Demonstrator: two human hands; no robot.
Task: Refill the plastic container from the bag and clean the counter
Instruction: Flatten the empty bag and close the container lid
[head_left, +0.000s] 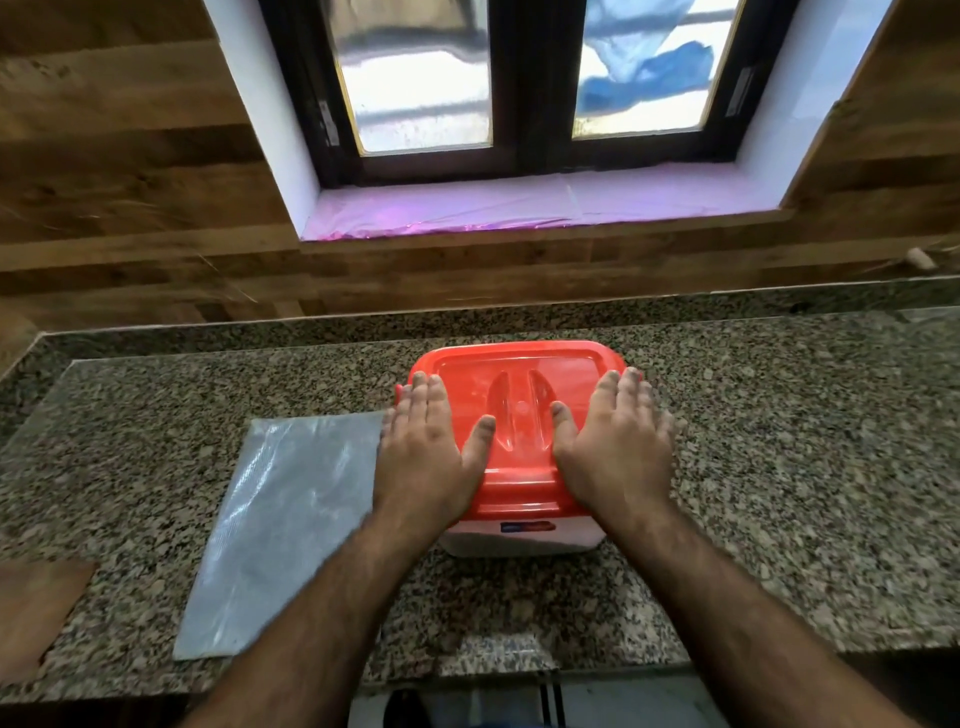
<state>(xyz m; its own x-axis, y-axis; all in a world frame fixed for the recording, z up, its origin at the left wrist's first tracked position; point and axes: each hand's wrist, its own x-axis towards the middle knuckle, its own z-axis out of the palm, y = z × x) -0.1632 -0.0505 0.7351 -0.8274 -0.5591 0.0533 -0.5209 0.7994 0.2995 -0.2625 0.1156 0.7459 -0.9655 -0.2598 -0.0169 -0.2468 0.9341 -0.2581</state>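
A white plastic container (524, 540) stands in the middle of the speckled granite counter (779, 467), with a red lid (519, 374) on top of it. My left hand (426, 447) lies flat on the lid's left side, fingers spread. On the lid's right side rests my right hand (613, 441), also flat with fingers apart. Both palms press down on the lid and hold nothing. An empty clear plastic bag (280, 525) lies flat on the counter just left of the container.
A wood-panelled wall with a dark-framed window (519, 104) rises behind the counter. The window sill (519, 208) is covered in pink film. A brown board (36, 613) sits at the counter's left front edge.
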